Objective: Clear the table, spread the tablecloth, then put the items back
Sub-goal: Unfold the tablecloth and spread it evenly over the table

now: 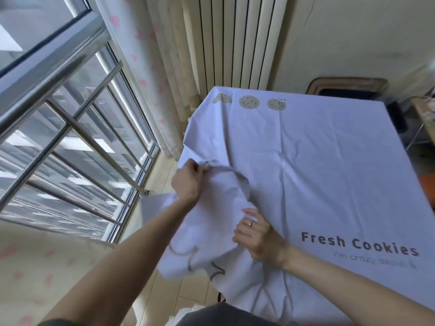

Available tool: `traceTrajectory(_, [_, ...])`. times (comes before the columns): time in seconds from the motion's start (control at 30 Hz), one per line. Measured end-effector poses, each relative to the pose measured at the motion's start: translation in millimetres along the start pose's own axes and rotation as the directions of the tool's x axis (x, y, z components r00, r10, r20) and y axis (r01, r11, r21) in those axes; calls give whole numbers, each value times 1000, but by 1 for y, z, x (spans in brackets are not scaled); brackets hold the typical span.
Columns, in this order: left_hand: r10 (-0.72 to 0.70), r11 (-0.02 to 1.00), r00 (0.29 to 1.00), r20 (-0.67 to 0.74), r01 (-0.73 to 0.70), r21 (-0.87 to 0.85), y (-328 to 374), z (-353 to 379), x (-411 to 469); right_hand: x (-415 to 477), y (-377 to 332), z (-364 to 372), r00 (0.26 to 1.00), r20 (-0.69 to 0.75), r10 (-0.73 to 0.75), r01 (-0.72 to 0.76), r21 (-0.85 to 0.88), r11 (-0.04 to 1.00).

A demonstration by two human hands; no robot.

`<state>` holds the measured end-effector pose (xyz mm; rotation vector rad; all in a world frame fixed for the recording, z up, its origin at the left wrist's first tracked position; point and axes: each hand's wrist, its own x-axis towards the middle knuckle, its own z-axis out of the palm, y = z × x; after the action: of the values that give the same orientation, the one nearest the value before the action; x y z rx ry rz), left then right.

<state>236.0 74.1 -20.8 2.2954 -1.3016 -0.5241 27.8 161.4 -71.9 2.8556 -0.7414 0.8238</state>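
Tablecloth, white, mostly spread; bunched near-left corner pinched by left hand, apparently gripped by right hand; corner to be drawn outward evenly, creases smoothed.

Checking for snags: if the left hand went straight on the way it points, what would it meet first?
The left hand would likely meet the bunched tablecloth it grips, then flat cloth beyond; depth unclear.

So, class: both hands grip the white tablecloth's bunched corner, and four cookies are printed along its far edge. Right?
Not four: the head view shows three cookies printed along the far edge of the white tablecloth. The left hand and right hand do both grip its bunched corner.
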Motion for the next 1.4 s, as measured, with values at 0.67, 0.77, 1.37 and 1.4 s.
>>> traceTrajectory(0.67, [22,938,988,150,-72,338,-155,4,-51,43,-27,61,663,650,370,-578,131,805])
traceTrajectory(0.77, [-42,933,944,326,-79,351,-160,16,-55,23,-22,64,538,767,349,-571,27,821])
traceTrajectory(1.37, [32,792,762,647,-414,449,-160,47,-84,-21,-29,72,249,853,459,-497,-294,816])
traceTrajectory(1.4, [9,786,755,656,-411,462,-160,52,-86,-22,-29,71,253,855,453,-481,-295,825])
